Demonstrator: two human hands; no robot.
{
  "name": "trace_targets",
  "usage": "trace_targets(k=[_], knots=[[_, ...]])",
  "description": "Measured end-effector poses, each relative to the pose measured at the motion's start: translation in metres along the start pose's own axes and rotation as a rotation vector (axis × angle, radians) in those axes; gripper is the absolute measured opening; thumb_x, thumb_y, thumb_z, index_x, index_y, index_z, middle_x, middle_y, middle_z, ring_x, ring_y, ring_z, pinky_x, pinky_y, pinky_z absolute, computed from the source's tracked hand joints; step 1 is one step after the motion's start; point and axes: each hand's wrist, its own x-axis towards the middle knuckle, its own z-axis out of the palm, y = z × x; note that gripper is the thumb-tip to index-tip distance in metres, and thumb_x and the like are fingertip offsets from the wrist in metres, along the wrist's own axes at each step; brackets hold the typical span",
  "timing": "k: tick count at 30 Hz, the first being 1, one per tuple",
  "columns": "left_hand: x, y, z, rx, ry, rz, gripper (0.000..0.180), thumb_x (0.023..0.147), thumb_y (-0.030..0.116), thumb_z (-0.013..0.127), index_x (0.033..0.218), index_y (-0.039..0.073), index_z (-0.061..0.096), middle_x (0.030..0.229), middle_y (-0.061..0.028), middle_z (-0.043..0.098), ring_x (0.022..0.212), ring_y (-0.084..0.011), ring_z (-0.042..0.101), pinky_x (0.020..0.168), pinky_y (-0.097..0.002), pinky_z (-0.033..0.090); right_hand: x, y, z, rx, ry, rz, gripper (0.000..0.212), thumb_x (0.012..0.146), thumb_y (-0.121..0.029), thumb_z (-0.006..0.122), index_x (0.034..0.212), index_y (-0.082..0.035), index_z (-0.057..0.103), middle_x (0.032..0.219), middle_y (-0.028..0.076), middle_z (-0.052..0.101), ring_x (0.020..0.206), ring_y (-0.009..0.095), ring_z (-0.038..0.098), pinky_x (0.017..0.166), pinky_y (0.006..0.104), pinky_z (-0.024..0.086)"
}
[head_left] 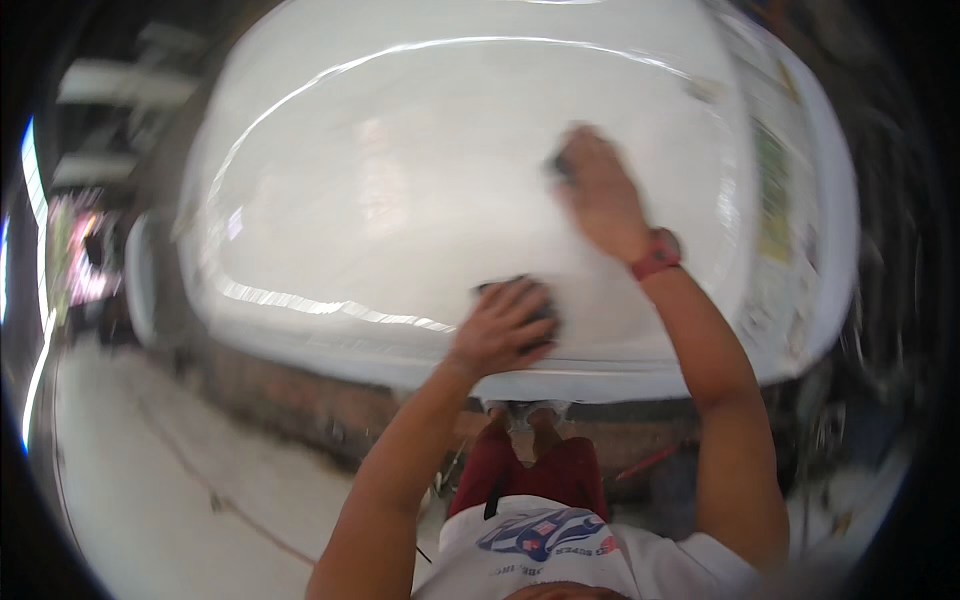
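In front of me lies a broad, glossy white panel [330,220] with rounded corners and a bright curved line of reflection around it. My left hand [500,328] is over its near part, fingers spread across a dark pad [541,310] that is pressed to the surface. Farther off and to the right, my right hand [603,190] is also on the panel, blurred by motion. A dark pad [563,166] peeks out at the left side of its fingers; most of it is hidden under the hand. A red wristwatch [657,254] circles my right wrist.
Along the panel's right side runs a strip with green and yellowish patches [772,195]. A small pale smudge [705,90] marks its far right corner. My feet stand under the near edge. Pale floor [150,470] with a thin line or cord [215,500] stretches at left.
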Motion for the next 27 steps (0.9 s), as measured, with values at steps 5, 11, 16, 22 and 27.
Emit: trace_targets(k=[5,11,16,22,27], knots=[[0.036,0.014,0.008,0.085,0.002,0.076,0.047,0.079,0.046,0.09,0.12,0.028,0.078,0.151,-0.0087,0.062,0.138,-0.0352,0.058,0.114,-0.054,0.042,0.012,0.177,-0.04,-0.256,0.199,0.409,0.061,0.112,-0.042,0.05,0.157,-0.001,0.052,0.166,0.021,0.049,0.153,0.038,0.046,0.127,0.0497,0.036],[0.015,0.006,0.003,0.151,-0.036,0.029,0.049,0.078,0.046,0.09,0.121,0.027,0.077,0.151,-0.0079,0.062,0.138,-0.0345,0.057,0.114,-0.0559,0.041,-0.04,0.077,-0.007,-0.138,0.154,0.394,0.065,0.109,-0.039,0.057,0.159,0.002,0.048,0.167,0.025,0.046,0.156,0.041,0.041,0.13,0.0537,0.031],[0.019,0.007,0.001,0.156,-0.024,0.045,0.051,0.078,0.047,0.09,0.123,0.026,0.077,0.15,-0.0091,0.062,0.137,-0.0361,0.057,0.114,-0.0565,0.04,-0.074,0.088,-0.042,-0.087,0.14,0.364,0.06,0.11,-0.036,0.055,0.16,-0.003,0.049,0.169,0.021,0.045,0.158,0.038,0.041,0.13,0.053,0.032],[0.021,0.01,0.007,0.154,-0.032,0.061,0.051,0.078,0.047,0.09,0.122,0.025,0.078,0.149,-0.0109,0.061,0.137,-0.0378,0.056,0.114,-0.0573,0.04,-0.043,0.137,-0.027,-0.207,0.257,0.587,0.059,0.107,-0.036,0.059,0.151,0.003,0.055,0.164,0.025,0.047,0.15,0.042,0.046,0.127,0.0537,0.035],[0.011,0.004,0.002,0.192,-0.036,0.022,0.05,0.078,0.046,0.089,0.121,0.024,0.078,0.15,-0.011,0.061,0.138,-0.0377,0.056,0.115,-0.0576,0.04,-0.087,0.097,-0.031,-0.158,0.26,0.443,0.056,0.106,-0.034,0.06,0.151,0.0,0.055,0.159,0.023,0.051,0.147,0.042,0.05,0.122,0.0545,0.041]])
